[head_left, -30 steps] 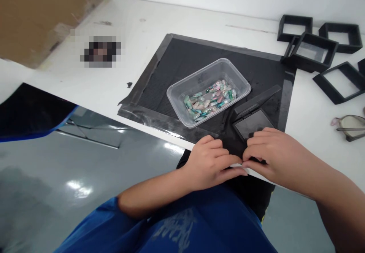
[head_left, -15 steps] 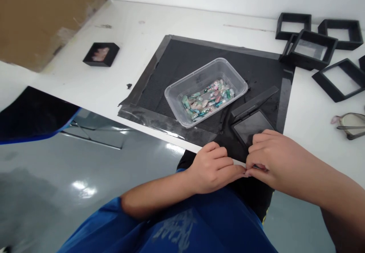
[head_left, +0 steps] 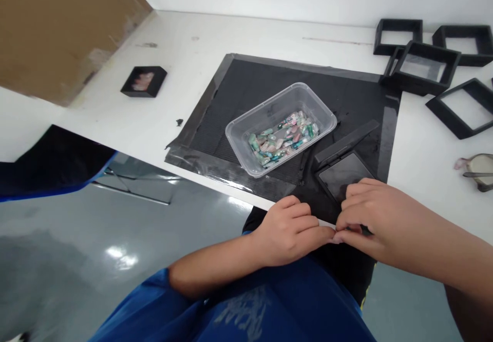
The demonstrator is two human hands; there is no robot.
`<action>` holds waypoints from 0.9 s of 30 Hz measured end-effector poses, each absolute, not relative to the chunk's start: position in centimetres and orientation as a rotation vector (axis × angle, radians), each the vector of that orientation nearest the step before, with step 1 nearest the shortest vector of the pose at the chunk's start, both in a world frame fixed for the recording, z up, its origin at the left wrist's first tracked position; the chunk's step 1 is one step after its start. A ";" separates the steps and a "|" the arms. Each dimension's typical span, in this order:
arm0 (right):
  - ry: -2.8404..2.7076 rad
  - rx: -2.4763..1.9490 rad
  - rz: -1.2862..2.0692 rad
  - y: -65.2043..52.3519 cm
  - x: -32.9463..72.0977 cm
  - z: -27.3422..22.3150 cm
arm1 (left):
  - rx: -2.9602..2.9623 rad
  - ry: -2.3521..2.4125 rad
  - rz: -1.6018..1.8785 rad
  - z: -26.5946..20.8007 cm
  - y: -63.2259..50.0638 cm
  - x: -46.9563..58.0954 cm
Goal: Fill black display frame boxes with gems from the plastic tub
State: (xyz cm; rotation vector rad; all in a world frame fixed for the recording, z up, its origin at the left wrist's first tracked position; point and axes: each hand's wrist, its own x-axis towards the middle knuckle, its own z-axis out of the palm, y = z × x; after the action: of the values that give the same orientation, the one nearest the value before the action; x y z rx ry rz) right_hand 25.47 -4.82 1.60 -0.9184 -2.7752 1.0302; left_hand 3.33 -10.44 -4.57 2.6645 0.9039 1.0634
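Observation:
At the table's front edge, my left hand is closed, its thumb and finger meeting those of my right hand. My right hand is also closed in a pinch. Whatever lies between the fingertips is too small or hidden to make out. Just beyond my right hand lies a black frame with a dark glossy panel, partly covered by that hand. A black bar runs along its far side. Behind my left hand stands a clear plastic container holding several green, pink and teal polished stones.
Under the container a black mat is taped to the white table. Several black box frames stand at the back right. A black box with pinkish contents sits at left. At the right edge lies a small round dish.
The whole view has shifted slightly, so the table and objects sit a little lower and to the right. Both hands keep nearly the same pinched pose at the table edge.

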 end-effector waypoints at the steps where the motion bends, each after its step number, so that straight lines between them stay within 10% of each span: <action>1: -2.778 -0.921 1.035 -4.8 25.5 1.6 | 2.652 0.917 1.060 -4.5 -10.3 3.2; 27: -1.988 -0.660 1.633 -3.8 25.8 3.3 | 2.257 0.598 1.559 -2.8 -6.9 3.8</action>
State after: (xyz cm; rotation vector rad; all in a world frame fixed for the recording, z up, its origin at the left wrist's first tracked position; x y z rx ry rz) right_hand 25.85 -3.75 3.34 -0.6603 -1.9884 1.6332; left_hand 3.81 -6.91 -2.85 2.2573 0.5978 1.5591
